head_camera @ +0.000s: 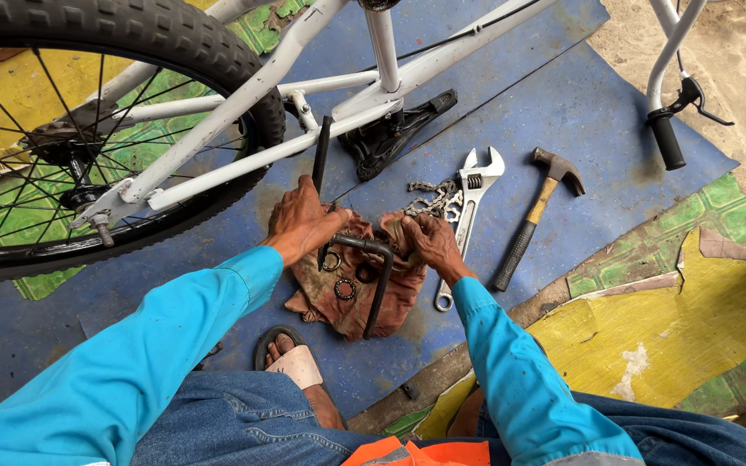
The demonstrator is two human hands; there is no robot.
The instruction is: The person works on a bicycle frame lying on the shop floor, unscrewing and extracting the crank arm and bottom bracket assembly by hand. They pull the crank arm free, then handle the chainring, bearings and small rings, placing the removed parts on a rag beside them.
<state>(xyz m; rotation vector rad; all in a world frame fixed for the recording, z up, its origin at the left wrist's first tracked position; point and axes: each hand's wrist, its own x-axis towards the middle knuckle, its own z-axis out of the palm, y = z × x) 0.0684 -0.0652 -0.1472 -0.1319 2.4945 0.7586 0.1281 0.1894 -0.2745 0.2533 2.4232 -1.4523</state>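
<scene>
My left hand gripping the black crank arm, my right hand pinching the brown rag beneath it — adjustable wrench just beside, hammer near, on blue mat.

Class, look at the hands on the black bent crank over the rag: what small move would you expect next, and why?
Probably sliding a ring onto the crank. The left hand and right hand grip it above the brown rag, where loose rings lie directly beneath.
</scene>
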